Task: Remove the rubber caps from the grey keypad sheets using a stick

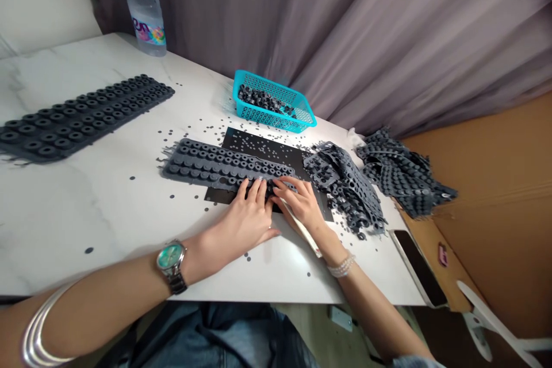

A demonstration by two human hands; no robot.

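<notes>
A dark grey rubber sheet with rows of round ring-shaped pieces [207, 162] lies partly over a black mat [276, 151]. My left hand [248, 215] rests on the sheet's near edge, its fingers stretched out flat. Beside it, my right hand [304, 204] is closed around a slim white tool [304, 230], whose tip is hidden at the sheet's right end between the hands. Small dark discs are scattered on the mat and around the sheet.
Behind the mat sits a turquoise basket [276, 121] holding small dark pieces. Another ringed sheet [81, 118] lies left. Torn sheets [351, 184] and more sheets [401, 175] are piled right. A bottle [146, 17] stands at the back; a phone [418, 267] lies near the right edge.
</notes>
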